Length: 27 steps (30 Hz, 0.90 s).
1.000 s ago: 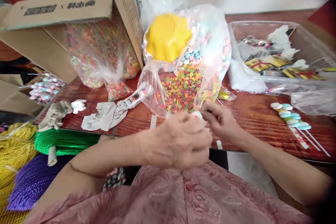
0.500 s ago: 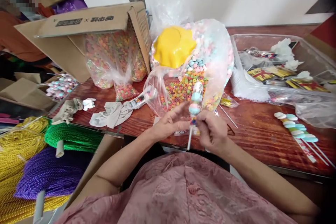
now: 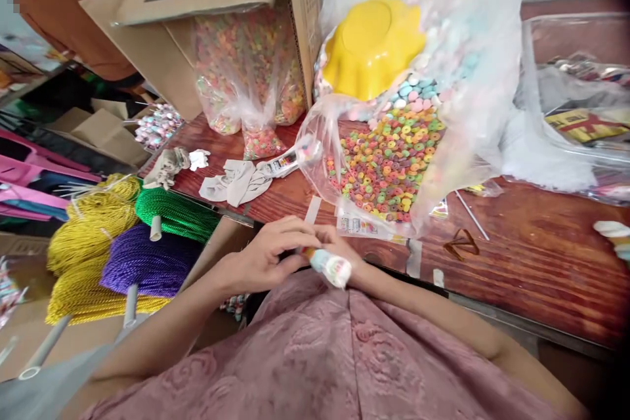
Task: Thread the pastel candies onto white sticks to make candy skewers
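A candy skewer (image 3: pixel 329 265) in a clear wrapper, with pale blue and white pieces, lies tilted toward my body just off the table's front edge. My left hand (image 3: pixel 270 251) is closed at its left end, fingers bent and thumb below. My right hand (image 3: pixel 339 248) is behind the skewer and also closed on it near that end; part of its fingers is hidden by the left hand. The stick is hidden. Beyond the hands, an open plastic bag holds colourful ring candies (image 3: pixel 386 161), with pastel candies (image 3: pixel 418 93) behind them.
A yellow scalloped bowl (image 3: pixel 374 46) sits upside down on the pastel candies. Bagged ring candies fill a cardboard box (image 3: pixel 302 26) at the back left. Grey gloves (image 3: pixel 236 182), a white stick (image 3: pixel 472 215) and a brown rubber band (image 3: pixel 461 245) lie on the table. Bundled cords (image 3: pixel 152 259) are at left.
Both hands have moved left and closer to my body with the skewer, which has tipped from upright to pointing toward me. The view has turned left.
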{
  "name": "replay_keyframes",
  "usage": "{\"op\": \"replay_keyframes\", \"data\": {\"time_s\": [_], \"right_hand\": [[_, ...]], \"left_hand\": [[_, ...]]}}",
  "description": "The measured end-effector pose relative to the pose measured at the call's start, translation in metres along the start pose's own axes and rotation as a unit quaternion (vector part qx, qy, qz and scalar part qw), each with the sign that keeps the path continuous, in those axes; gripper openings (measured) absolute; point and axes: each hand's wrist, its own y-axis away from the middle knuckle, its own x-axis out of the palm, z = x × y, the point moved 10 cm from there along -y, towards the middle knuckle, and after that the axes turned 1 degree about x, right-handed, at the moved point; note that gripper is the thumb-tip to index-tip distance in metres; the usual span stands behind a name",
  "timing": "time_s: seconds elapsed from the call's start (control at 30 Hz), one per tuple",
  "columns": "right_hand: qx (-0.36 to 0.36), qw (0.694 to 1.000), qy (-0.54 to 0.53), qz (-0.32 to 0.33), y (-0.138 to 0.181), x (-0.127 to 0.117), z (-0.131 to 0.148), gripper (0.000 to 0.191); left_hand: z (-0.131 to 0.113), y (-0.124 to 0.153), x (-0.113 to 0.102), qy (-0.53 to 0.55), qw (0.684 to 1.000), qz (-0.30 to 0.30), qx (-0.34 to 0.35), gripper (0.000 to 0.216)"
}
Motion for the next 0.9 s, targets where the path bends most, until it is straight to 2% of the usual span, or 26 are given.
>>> {"op": "replay_keyframes", "data": {"time_s": [0.07, 0.13, 0.2, 0.27, 0.3, 0.33, 0.4, 0.43, 0.47, 0.5, 0.57, 0.63, 0.7, 0.77, 0.83, 0.9], "right_hand": [[-0.005, 0.999, 0.045, 0.026, 0.001, 0.013, 0.004, 0.013], [-0.023, 0.981, 0.179, 0.068, 0.013, 0.016, 0.01, 0.01], [-0.047, 0.934, 0.337, 0.111, 0.032, 0.006, 0.013, 0.019], [-0.049, 0.91, 0.401, 0.096, 0.051, -0.025, 0.015, 0.021], [-0.041, 0.908, 0.412, 0.059, 0.058, -0.046, 0.017, 0.02], [-0.037, 0.906, 0.421, 0.015, 0.066, -0.066, 0.021, 0.02], [-0.049, 0.901, 0.423, -0.087, 0.079, -0.098, 0.036, 0.021], [-0.066, 0.896, 0.418, -0.132, 0.086, -0.11, 0.047, 0.021], [-0.086, 0.891, 0.411, -0.172, 0.093, -0.118, 0.058, 0.021], [-0.103, 0.884, 0.406, -0.208, 0.102, -0.126, 0.067, 0.02], [-0.111, 0.859, 0.42, -0.271, 0.125, -0.146, 0.079, 0.019], [-0.077, 0.811, 0.469, -0.341, 0.164, -0.178, 0.079, 0.018], [-0.004, 0.729, 0.534, -0.429, 0.223, -0.224, 0.073, 0.017], [0.091, 0.616, 0.585, -0.52, 0.294, -0.274, 0.065, 0.016], [0.218, 0.492, 0.642, -0.547, 0.352, -0.314, 0.052, 0.016], [0.256, 0.463, 0.646, -0.55, 0.385, -0.34, 0.041, 0.013]], "left_hand": [[0.021, 0.022, -0.008, -0.028, 0.996, 0.032, -0.075, 0.025], [0.054, 0.053, -0.013, -0.061, 0.978, 0.104, -0.172, 0.025], [0.097, 0.091, -0.018, -0.138, 0.928, 0.189, -0.289, 0.024], [0.135, 0.117, -0.028, -0.276, 0.852, 0.229, -0.382, 0.02], [0.142, 0.113, -0.027, -0.323, 0.839, 0.225, -0.375, 0.02], [0.14, 0.097, -0.016, -0.343, 0.855, 0.21, -0.329, 0.021], [0.109, 0.045, 0.026, -0.304, 0.925, 0.167, -0.156, 0.027], [0.086, 0.017, 0.05, -0.277, 0.947, 0.153, -0.062, 0.029], [0.064, -0.008, 0.074, -0.275, 0.95, 0.144, 0.018, 0.029], [0.048, -0.031, 0.098, -0.298, 0.941, 0.147, 0.068, 0.027], [0.027, -0.072, 0.136, -0.365, 0.911, 0.154, 0.113, 0.026], [0.021, -0.1, 0.158, -0.429, 0.88, 0.155, 0.131, 0.025], [0.023, -0.113, 0.166, -0.469, 0.857, 0.154, 0.146, 0.024], [0.029, -0.115, 0.164, -0.49, 0.845, 0.141, 0.162, 0.023], [0.031, -0.111, 0.158, -0.496, 0.843, 0.106, 0.179, 0.022], [0.028, -0.106, 0.151, -0.489, 0.848, 0.055, 0.196, 0.021]]}}
